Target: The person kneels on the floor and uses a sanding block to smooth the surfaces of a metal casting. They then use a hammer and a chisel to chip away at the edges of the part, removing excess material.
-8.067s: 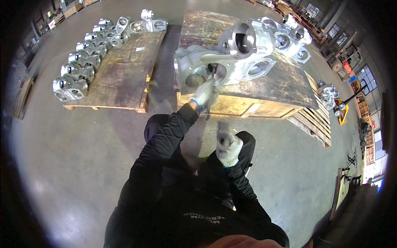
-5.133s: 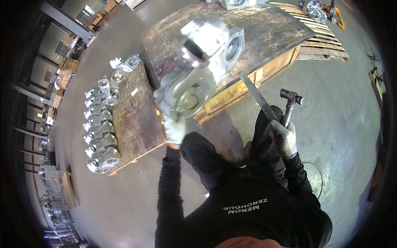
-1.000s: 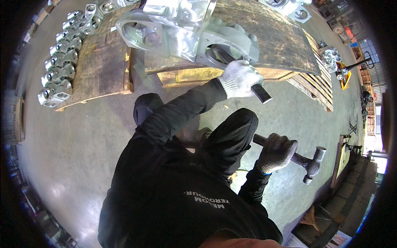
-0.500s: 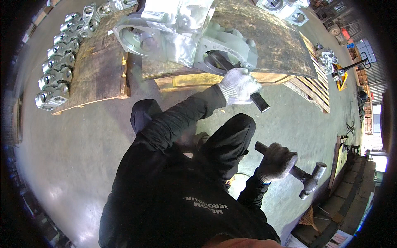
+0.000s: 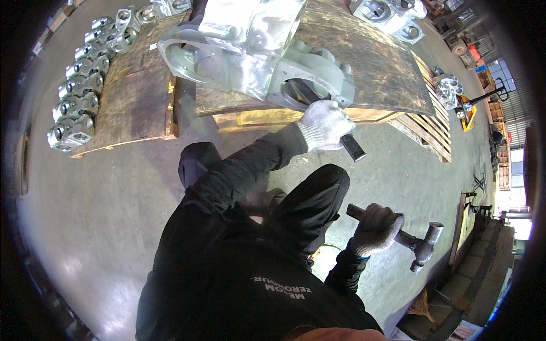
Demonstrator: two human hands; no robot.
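A large silvery metal casting [image 5: 244,74] with round openings sits on a wooden pallet in front of me. My left hand [image 5: 325,125], in a white knit glove, is closed around a dark steel chisel [image 5: 354,149]. Its far end reaches into the casting's near right opening, and the tip is hidden there. Lower down on the right, my right hand [image 5: 377,229], gloved in grey, grips the handle of a hammer [image 5: 424,248]. The hammer's head points away to the right, well apart from the chisel and the casting.
Several smaller castings [image 5: 77,105] line the left edge of another pallet [image 5: 133,85]. More castings [image 5: 389,14] lie at the far right of the near pallet top [image 5: 364,62]. A yellow pallet jack [image 5: 467,113] stands further right, and a straw broom [image 5: 422,307] lies lower right.
The whole view has shifted slightly, with the casting a little lower in it. My right hand and the hammer have moved slightly left. Both grips stay the same.
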